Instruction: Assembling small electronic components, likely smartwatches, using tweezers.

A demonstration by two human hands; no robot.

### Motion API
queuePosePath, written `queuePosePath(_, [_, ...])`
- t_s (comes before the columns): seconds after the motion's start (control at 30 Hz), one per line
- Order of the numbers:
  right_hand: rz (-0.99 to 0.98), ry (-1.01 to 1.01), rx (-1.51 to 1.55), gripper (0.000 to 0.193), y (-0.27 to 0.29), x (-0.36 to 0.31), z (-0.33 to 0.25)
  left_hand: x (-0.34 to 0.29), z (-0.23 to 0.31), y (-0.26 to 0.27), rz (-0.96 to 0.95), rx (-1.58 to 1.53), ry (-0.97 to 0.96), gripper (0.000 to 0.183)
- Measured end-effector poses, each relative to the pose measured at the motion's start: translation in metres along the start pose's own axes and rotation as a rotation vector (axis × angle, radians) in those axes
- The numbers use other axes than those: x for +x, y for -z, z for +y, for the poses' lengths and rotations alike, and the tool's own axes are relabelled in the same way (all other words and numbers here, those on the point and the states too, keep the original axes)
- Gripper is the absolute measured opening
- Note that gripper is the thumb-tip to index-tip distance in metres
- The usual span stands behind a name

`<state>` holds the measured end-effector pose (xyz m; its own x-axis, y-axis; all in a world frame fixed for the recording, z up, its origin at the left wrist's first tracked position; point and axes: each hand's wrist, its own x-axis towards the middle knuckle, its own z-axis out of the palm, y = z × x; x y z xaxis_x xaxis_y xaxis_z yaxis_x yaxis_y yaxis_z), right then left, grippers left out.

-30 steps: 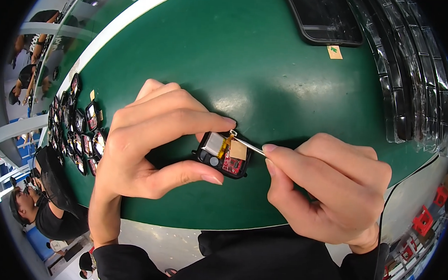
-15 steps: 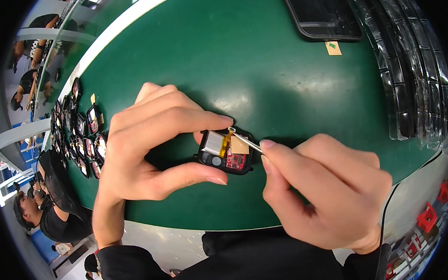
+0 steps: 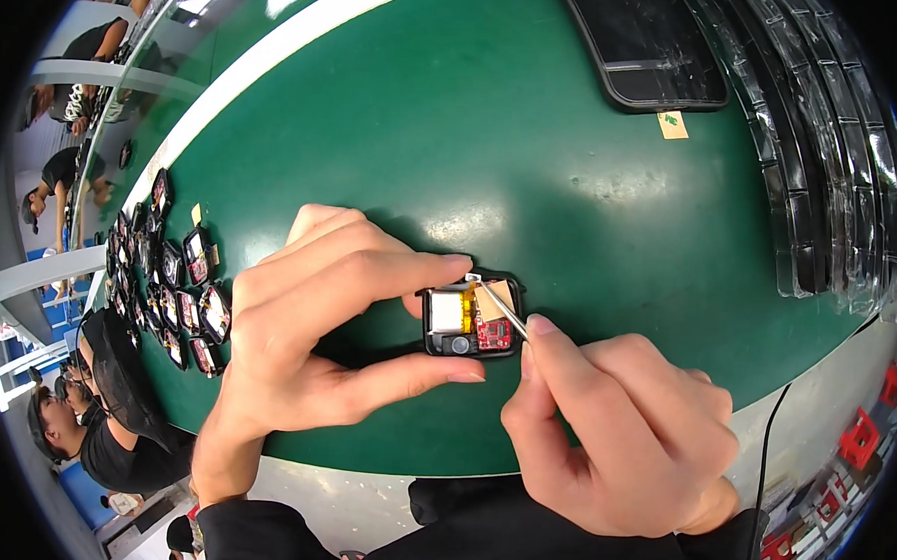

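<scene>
My left hand (image 3: 317,319) grips a small black open housing (image 3: 434,341) between index finger and thumb, just above the green table. Inside it lie a silver battery cell (image 3: 446,313), a red circuit board (image 3: 494,333), a tan patch (image 3: 492,302) and a yellow flex strip. A small whitish piece (image 3: 474,278) sits at the housing's upper edge, by my left fingertip. My right hand (image 3: 622,428) pinches thin metal tweezers (image 3: 504,307), whose tip reaches that piece. Whether the tip grips it or only touches it, I cannot tell.
Many similar black housings (image 3: 173,293) lie clustered on the left of the green table (image 3: 394,148). A dark tray-like device (image 3: 659,49) and a tan sticker (image 3: 672,125) are at the far right, beside stacked clear plastic trays (image 3: 814,156). Other people (image 3: 113,405) sit at the left.
The housing and my left hand appear slightly lower and further right. My right hand has shifted left and down, so the tweezers now slant more steeply. The whole view has shifted slightly.
</scene>
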<state>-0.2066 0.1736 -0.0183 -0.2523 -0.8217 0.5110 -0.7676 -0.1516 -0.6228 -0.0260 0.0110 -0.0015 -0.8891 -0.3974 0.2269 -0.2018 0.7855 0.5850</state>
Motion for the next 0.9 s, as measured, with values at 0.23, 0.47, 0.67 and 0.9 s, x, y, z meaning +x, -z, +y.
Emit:
queuePosePath(0.23, [-0.037,-0.045,0.109,0.035,0.004,0.005,0.002,0.001,-0.002,0.002,-0.02,-0.002,-0.012,0.071])
queuePosePath(0.47, [-0.049,-0.101,0.171,0.031,0.008,0.002,0.008,0.002,-0.003,0.003,-0.037,-0.017,-0.025,0.07])
queuePosePath(0.67, [-0.023,-0.093,0.165,0.028,0.007,0.004,0.01,0.003,-0.008,0.007,-0.057,-0.031,-0.051,0.069])
queuePosePath(0.9, [-0.092,-0.09,0.166,0.031,0.017,0.011,0.018,0.001,-0.01,0.007,-0.052,-0.038,-0.049,0.071])
